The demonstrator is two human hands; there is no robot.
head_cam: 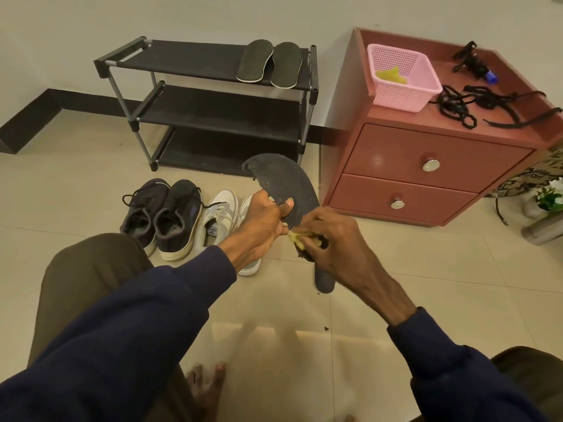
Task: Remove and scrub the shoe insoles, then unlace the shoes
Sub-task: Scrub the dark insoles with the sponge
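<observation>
My left hand [262, 226] grips a dark grey insole [285, 181], which bends in an arc above the floor. My right hand [338, 248] presses a yellow sponge [300, 239] against the lower part of that insole; the heel end [324, 283] sticks out below my palm. Two more dark insoles [269, 63] lie side by side on the top shelf of the black shoe rack [195, 60]. A pair of dark navy shoes [164, 217] with laces in stands on the floor, with a pair of white shoes [221, 220] to its right, partly behind my left hand.
A red two-drawer cabinet [426, 166] stands at right. On it sit a pink basket [402, 77] with a yellow cloth, loose black laces [475, 105] and a black clip-like tool [472, 60]. Small dark crumbs dot the beige tile floor [326, 328]. A patterned bag and flowers sit far right.
</observation>
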